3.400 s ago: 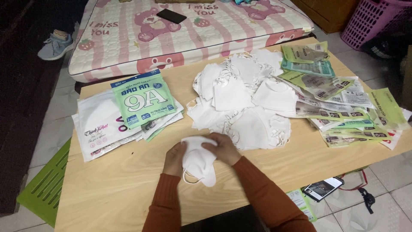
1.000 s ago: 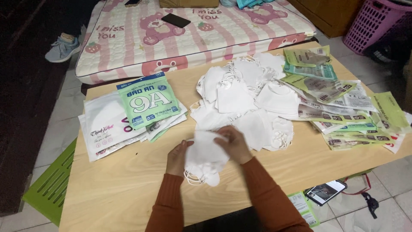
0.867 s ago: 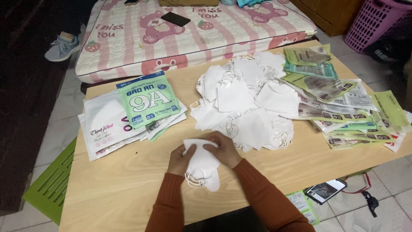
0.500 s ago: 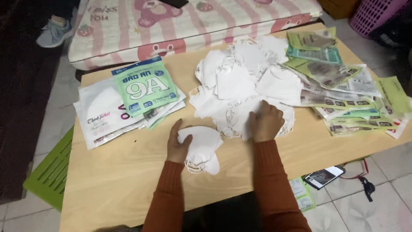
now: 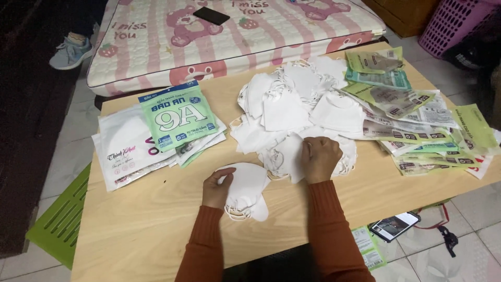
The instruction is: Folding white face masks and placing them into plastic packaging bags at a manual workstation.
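— Masks: where does your small stack of white masks (image 5: 244,190) sit against your grip?

— Right under your left hand (image 5: 218,187), at six o'clock on the wooden table (image 5: 135,230); your fingers press its left edge, thumb on top.

— How does it look?

— White, folded flat, ear loops trailing at its lower edge.

— And your right hand (image 5: 319,158)?

— Curled, pinching one mask from the loose pile of masks (image 5: 292,112) at twelve o'clock.

— Any packaging?

— Green and white pouches (image 5: 156,133) at ten o'clock, flat green packets (image 5: 417,122) at two o'clock; contents cannot be told.
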